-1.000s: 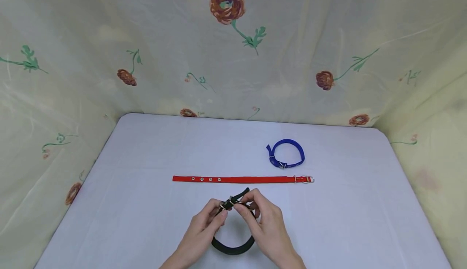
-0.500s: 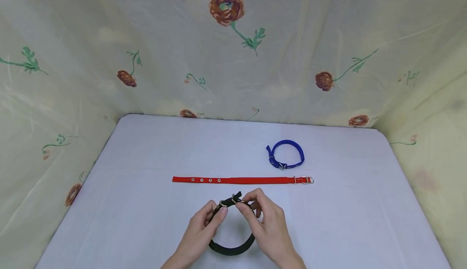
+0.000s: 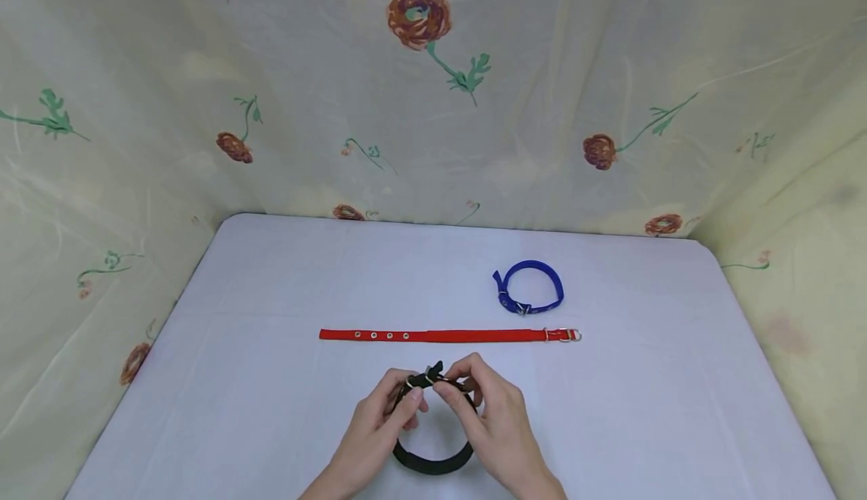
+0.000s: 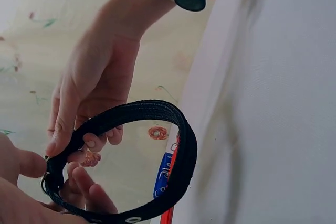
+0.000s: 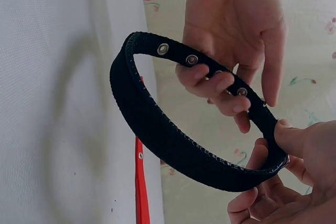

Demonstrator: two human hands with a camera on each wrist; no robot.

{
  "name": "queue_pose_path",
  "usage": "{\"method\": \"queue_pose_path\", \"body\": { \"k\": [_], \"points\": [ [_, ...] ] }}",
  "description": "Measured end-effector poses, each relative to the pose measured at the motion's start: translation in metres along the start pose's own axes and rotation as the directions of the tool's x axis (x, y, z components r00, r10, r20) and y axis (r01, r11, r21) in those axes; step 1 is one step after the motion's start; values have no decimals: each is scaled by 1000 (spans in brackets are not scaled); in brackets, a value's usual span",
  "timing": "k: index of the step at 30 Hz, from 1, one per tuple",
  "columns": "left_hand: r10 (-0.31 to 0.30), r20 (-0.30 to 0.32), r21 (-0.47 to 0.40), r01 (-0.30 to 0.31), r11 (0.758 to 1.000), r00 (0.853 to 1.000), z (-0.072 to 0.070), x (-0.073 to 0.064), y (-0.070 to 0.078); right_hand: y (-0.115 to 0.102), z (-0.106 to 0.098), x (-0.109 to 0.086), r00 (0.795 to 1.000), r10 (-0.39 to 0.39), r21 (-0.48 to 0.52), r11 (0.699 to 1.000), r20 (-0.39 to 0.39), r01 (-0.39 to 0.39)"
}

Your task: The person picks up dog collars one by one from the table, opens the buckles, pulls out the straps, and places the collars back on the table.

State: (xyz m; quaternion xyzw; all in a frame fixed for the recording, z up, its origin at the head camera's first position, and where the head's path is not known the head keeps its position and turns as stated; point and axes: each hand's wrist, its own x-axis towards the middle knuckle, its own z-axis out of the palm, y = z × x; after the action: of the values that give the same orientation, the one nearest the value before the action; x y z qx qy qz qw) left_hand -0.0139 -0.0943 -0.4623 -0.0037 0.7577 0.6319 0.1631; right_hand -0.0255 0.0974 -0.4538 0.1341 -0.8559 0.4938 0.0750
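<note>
A black collar [image 3: 433,467], bent into a ring, is held up over the table by both hands. My left hand [image 3: 372,421] pinches its strap at the left, thumb on top beside a metal loop. With thumb and index finger, my right hand [image 3: 497,419] grips the buckle end. Between the hands, a short strap tip [image 3: 436,368] sticks up past the metal. Eyelets [image 5: 163,49] line the part of the collar near the left fingers in the right wrist view. The buckle is partly hidden by the fingers.
A red collar [image 3: 474,336] lies stretched straight across the white table [image 3: 223,379], just beyond the hands. Behind its right half sits a blue collar [image 3: 561,282], fastened into a ring. Flowered cloth [image 3: 305,71] hangs behind the table and at both sides.
The strap tip above the buckle sticks out less than a second ago. My left hand has shifted slightly along the strap, while the right keeps its grip. Red and blue collars stay put.
</note>
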Motion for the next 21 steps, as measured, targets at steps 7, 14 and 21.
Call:
{"method": "queue_pose_path", "body": {
  "k": [7,14,21],
  "points": [
    [10,-49,41,-8,999,999,1,-1,1,0,0,0,1000,21,-5,1000,-5,-21],
    [-62,-95,66,68,995,994,0,0,1,-1,1,0,1000,26,-15,1000,-11,-26],
    [-95,-100,83,104,991,990,-1,2,3,-2,0,0,999,42,-11,999,-6,-42]
  ]
}}
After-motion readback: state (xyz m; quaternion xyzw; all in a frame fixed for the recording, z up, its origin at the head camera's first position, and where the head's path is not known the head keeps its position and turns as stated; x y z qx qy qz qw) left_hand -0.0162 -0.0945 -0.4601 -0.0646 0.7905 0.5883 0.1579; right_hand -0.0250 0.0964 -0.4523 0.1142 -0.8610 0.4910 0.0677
